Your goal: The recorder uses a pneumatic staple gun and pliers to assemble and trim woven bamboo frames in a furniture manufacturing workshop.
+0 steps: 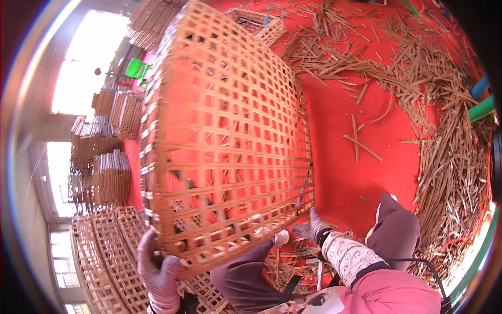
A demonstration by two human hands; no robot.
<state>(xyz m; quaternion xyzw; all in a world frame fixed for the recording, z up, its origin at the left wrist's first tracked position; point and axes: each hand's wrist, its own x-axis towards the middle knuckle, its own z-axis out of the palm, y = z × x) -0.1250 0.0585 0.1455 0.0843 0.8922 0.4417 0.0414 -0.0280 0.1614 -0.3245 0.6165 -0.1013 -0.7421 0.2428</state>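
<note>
A large openwork bamboo basket (235, 141) stands tilted up before me, its square-holed lattice filling the middle of the view. My left hand (161, 275), in a pale knit glove, is closed round its lower left corner, the thumb on the near side. At the lower right corner is my right hand (314, 228), gloved too, with the thumb up against the rim and the fingers below the edge; it seems to grip there, though part of that contact is hidden. My patterned right sleeve (350, 256) reaches in from below.
Loose bamboo strips (444, 157) lie heaped along the right on the red floor (361, 178). Stacked lattice panels (112, 178) and more baskets (110, 256) stand at left. A green chair (137, 68) and another basket (256, 26) are farther back. My knees (395, 230) are close below.
</note>
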